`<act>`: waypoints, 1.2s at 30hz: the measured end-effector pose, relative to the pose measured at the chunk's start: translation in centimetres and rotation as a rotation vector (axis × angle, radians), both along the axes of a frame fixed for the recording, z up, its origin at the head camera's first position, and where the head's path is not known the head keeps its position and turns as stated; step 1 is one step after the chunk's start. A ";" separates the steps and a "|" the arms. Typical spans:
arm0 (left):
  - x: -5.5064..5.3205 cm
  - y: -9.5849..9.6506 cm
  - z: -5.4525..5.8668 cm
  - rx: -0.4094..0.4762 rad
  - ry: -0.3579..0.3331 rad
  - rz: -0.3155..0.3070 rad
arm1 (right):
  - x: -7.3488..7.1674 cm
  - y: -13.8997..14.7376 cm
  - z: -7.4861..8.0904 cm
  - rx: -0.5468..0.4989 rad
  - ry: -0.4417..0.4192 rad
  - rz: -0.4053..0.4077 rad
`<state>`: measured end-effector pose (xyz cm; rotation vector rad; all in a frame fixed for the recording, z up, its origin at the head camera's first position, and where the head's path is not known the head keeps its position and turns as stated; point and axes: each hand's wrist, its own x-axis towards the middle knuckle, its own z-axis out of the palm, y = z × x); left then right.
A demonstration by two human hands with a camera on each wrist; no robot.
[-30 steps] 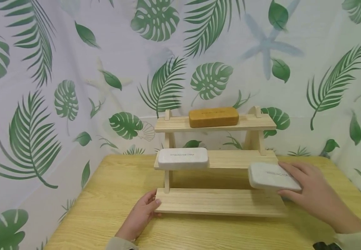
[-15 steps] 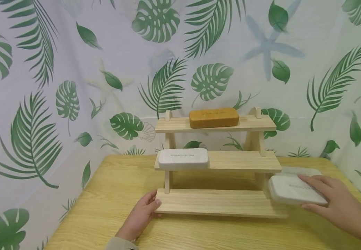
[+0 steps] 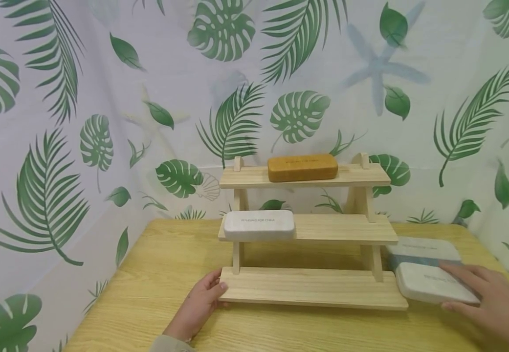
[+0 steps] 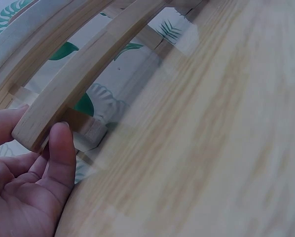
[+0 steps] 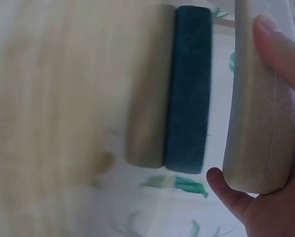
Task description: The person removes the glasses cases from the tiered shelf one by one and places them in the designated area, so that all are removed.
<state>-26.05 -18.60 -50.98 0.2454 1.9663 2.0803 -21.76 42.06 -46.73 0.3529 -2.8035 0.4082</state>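
My left hand (image 3: 199, 298) pinches the left end of a wooden three-tier display stand's bottom shelf (image 3: 311, 288), with fingers on both faces of the board (image 4: 63, 89). To the right of the stand, my right hand (image 3: 489, 298) grips an off-white glasses case (image 3: 434, 283) by its right part; the thumb lies along the case (image 5: 261, 123) in the right wrist view. Just behind it, a pale case (image 3: 428, 247) and a blue case (image 3: 417, 261) sit together. A white glasses case (image 3: 258, 225) lies on the middle shelf's left side. An orange-brown case (image 3: 302, 167) rests on the top shelf.
The stand is on a wood-grain table (image 3: 148, 274) whose back edge meets a leaf-patterned cloth backdrop (image 3: 298, 58). Rounded pegs (image 3: 238, 164) rise at the ends of the top shelf. More of the cloth hangs close at both sides.
My right hand has carried the off-white case right and down, away from the stand's right end, bringing the pale and blue cases behind into sight. My left hand stays on the shelf.
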 end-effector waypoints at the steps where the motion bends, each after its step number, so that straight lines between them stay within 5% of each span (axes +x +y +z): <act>1: 0.0 0.0 0.0 0.002 -0.003 0.000 | 0.0 0.1 -0.3 0.004 -0.009 -0.005; 16: 0.1 0.0 0.3 0.001 -0.011 0.000 | 0.3 1.7 -1.5 0.032 -0.005 0.017; 36: 0.2 0.1 0.4 -0.010 0.004 0.004 | 0.3 2.0 -1.8 0.109 -0.164 -0.004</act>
